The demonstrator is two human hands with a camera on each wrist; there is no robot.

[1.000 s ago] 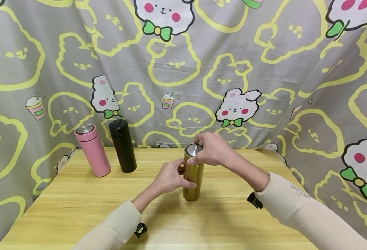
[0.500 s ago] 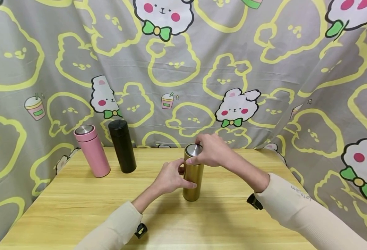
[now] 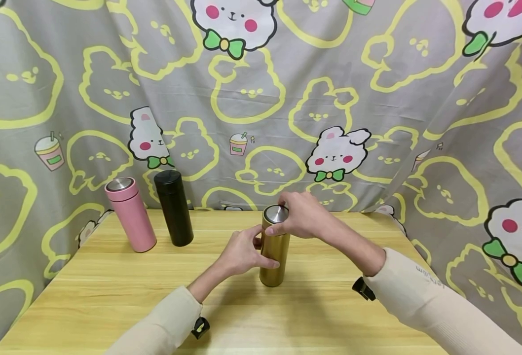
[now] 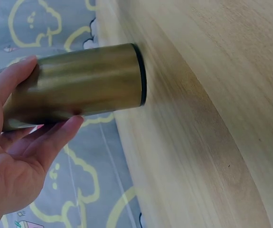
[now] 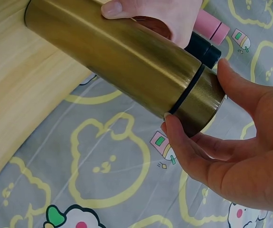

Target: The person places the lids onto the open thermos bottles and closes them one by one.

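Observation:
A gold thermos bottle [image 3: 275, 277] stands upright on the table, slightly right of the middle in the head view. My left hand [image 3: 242, 252] grips its body from the left, the thumb across the near side. In the left wrist view this hand [image 4: 13, 156] wraps the gold body above its dark base rim. Up top, my right hand [image 3: 306, 215] holds the lid [image 3: 276, 213], which has a silver disc on it. The right wrist view shows thumb and fingers pinching the lid [image 5: 202, 101] on opposite sides, with a dark ring between lid and body.
A pink thermos bottle [image 3: 133, 219] and a black one [image 3: 174, 212] stand upright at the back left of the wooden table [image 3: 110, 296]. A grey curtain [image 3: 261, 74] with cartoon rabbits hangs behind the table's far edge and along its sides.
My right hand has shifted very slightly at the lid. The left hand and the gold bottle stay in place, as do the pink and black bottles.

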